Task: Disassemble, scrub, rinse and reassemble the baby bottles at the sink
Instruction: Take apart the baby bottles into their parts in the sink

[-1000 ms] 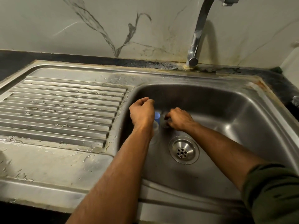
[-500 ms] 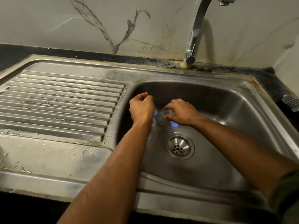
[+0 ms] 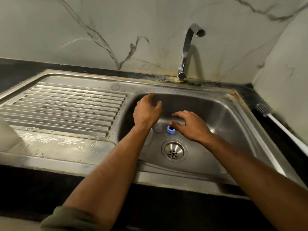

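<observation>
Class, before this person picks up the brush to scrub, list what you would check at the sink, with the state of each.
1. Left hand free: ok, open.
2. Right hand free: ok, open.
3. Blue ring off the bottle and in the basin: ok.
4. Clear bottle part within reach: ok, beside the ring.
5. Bottle brush at hand: ok, on the right counter.
6. Tap running: not ok, no water shows.

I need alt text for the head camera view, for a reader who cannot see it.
Two bare hands, left hand and right hand, hover open over a steel sink, above a blue bottle ring and a clear bottle part near the drain. A bottle brush lies at right.
</observation>
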